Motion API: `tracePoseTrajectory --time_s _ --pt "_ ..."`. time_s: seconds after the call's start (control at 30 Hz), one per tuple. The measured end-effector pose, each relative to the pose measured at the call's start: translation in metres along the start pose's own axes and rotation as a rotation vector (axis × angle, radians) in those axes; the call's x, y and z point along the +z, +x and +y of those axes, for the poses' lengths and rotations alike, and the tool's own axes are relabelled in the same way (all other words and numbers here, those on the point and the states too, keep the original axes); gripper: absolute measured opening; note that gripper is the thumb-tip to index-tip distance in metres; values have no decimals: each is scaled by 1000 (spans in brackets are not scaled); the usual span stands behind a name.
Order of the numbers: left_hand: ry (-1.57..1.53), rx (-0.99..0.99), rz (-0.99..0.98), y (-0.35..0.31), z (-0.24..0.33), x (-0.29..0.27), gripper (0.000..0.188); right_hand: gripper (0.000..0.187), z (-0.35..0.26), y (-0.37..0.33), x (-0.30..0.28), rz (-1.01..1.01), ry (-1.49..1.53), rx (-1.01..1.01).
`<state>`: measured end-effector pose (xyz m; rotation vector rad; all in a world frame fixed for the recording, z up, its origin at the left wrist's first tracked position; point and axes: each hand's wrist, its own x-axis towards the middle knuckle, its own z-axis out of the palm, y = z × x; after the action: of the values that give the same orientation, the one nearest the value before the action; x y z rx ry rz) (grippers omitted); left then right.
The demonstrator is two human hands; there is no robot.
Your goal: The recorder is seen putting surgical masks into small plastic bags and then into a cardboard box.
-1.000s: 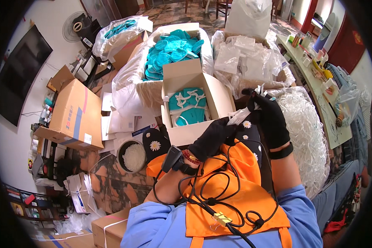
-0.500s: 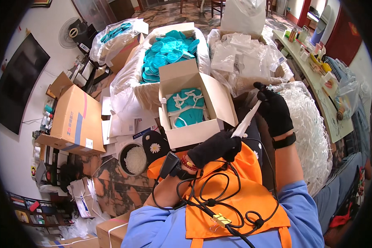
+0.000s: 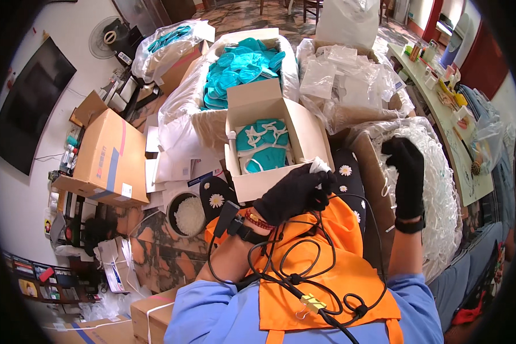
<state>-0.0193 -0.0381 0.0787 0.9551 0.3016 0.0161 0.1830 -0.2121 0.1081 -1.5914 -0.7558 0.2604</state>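
My left hand [image 3: 297,194], in a black glove, is closed in front of the small white carton [image 3: 255,187]. A bunched white strap [image 3: 319,165] sticks out of the top of its fingers. My right hand [image 3: 407,175], also gloved in black, is raised over the large box of loose white straps [image 3: 438,200]. Its fingers are bent and apart, and I see nothing between them. Inside the small carton lie teal face masks [image 3: 264,157] with white straps, stacked below the carton's raised flaps.
Behind stand a lined box of teal masks [image 3: 241,69] and a box of clear plastic bags [image 3: 341,80]. A brown carton [image 3: 112,160] and a bowl of white granules [image 3: 189,217] are at left. Black cables [image 3: 295,258] lie over my orange apron [image 3: 350,304].
The white strap stretched between both hands is now bunched in my left hand. My right hand has let go of it and moved right, over the box of straps.
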Motion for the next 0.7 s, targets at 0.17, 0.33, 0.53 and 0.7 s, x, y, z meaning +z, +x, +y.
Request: tracePoseTrajectory --time_s 0.17,0.33,0.53,0.7 --pt "-63 6 -27 3 -1 -3 29 26 1 -54 42 -619 221 311" --pt "83 -5 -44 2 -11 4 31 30 50 -60 81 -584 514 187" --pt "393 4 -183 12 -35 -16 25 31 44 -54 91 -547 709 546" --pt "230 -143 -83 10 -32 1 25 17 20 -45 96 -274 606 356"
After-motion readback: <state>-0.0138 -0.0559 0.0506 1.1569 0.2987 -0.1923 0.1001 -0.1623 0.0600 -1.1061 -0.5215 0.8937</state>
